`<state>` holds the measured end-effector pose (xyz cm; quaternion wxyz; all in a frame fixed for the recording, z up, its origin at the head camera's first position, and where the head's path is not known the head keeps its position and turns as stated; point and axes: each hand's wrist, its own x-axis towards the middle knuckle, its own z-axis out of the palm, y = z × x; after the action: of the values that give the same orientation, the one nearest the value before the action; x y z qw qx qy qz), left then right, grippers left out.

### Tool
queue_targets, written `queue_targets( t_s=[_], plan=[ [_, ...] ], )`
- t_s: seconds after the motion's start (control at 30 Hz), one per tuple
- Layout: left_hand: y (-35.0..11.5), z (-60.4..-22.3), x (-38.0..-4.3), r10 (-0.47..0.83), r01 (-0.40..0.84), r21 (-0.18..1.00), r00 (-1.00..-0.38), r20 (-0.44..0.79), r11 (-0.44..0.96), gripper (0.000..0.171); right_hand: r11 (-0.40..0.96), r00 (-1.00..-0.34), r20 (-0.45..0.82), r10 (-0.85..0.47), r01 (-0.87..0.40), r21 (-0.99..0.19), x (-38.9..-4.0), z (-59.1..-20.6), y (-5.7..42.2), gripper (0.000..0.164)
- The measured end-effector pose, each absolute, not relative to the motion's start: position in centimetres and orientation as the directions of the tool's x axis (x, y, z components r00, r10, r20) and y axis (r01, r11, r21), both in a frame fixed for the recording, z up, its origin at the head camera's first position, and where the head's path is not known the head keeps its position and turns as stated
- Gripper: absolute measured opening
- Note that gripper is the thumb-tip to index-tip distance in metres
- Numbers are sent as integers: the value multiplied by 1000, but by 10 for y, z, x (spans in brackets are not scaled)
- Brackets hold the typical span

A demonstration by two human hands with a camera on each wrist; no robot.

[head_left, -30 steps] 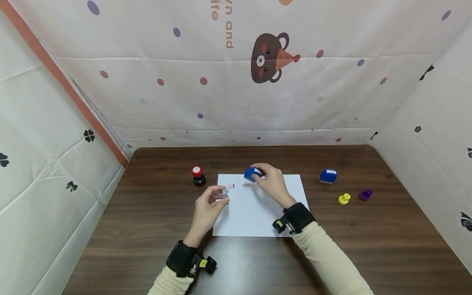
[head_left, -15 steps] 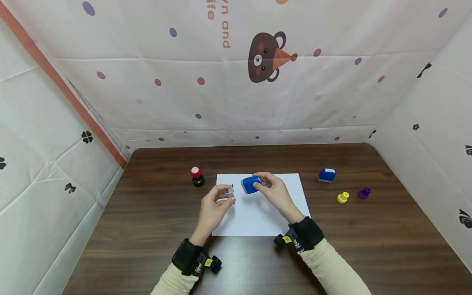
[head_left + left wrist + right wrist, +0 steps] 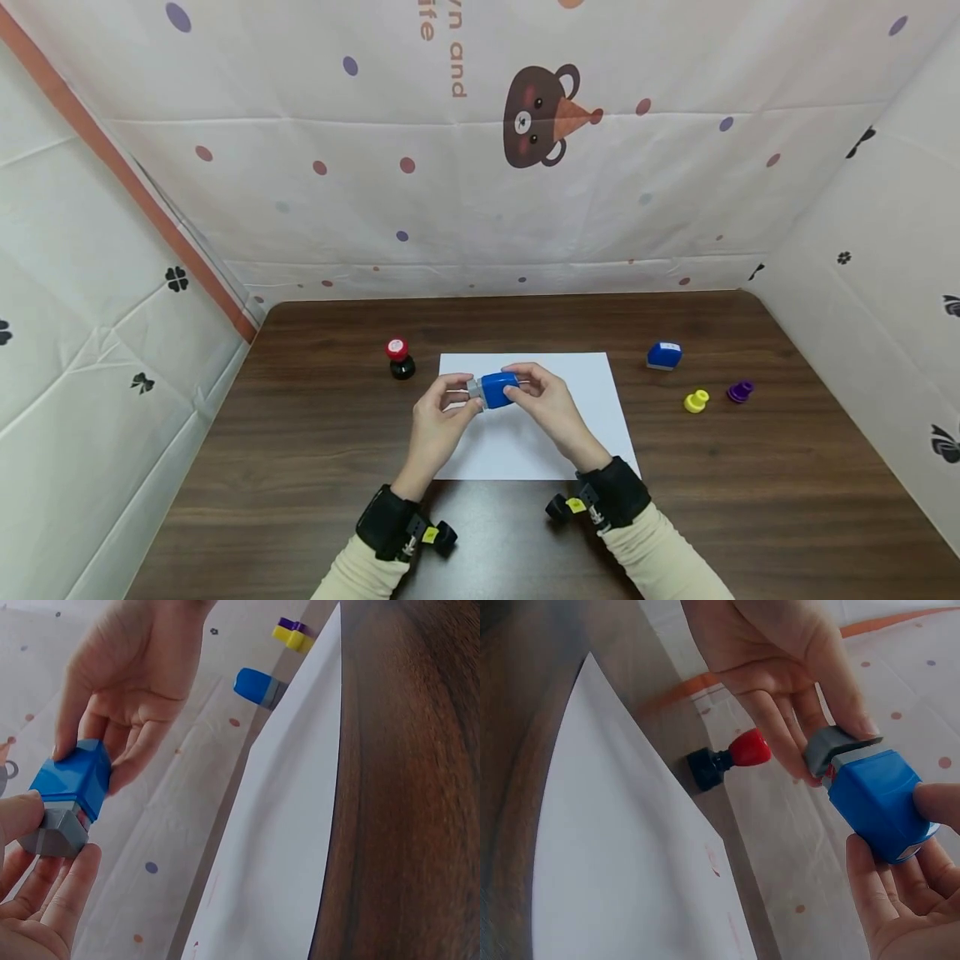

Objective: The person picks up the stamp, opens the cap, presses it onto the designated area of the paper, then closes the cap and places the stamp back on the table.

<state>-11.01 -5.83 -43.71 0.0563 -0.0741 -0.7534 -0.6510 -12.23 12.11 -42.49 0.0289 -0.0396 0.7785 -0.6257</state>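
Over the white paper [image 3: 510, 458], my two hands meet at a blue stamp [image 3: 497, 392] and its grey cap [image 3: 476, 390]. My right hand [image 3: 553, 415] grips the blue body between thumb and fingers. With thumb and fingertips, my left hand [image 3: 437, 429] pinches the cap, which sits at the stamp's inking end. In the right wrist view the cap [image 3: 834, 748] is up against the grey base of the stamp [image 3: 877, 804], slightly askew, with a bit of red showing between them. Faint red imprints [image 3: 712, 861] mark the paper.
A red-and-black stamp [image 3: 401, 367] stands left of the paper on the brown wooden table [image 3: 315, 433]. To the right are another blue stamp [image 3: 664, 356], a small yellow stamp [image 3: 697, 402] and a purple one [image 3: 741, 392]. Patterned cloth [image 3: 300, 208] walls enclose the table.
My right hand has lifted the blue stamp off the paper, turned it sideways and brought it left and nearer. My left hand has moved slightly right, and the grey cap now meets the stamp.
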Motion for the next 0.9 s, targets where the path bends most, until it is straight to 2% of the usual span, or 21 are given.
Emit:
queue_targets(
  t_s=[0.17,0.5,0.9],
  plan=[
    [-59,-445,-113,47,200,972,-980,195,126,34,171,-995,-4,-100,-13,-985,-120,-427,116,29],
    [-56,-414,-97,62,181,976,-983,175,122,31,98,-994,-9,-106,-1,-995,-116,-430,113,30],
    [-54,-412,-96,30,180,976,-984,178,126,31,38,-992,17,-128,-22,-999,-113,-429,113,31]
  ],
)
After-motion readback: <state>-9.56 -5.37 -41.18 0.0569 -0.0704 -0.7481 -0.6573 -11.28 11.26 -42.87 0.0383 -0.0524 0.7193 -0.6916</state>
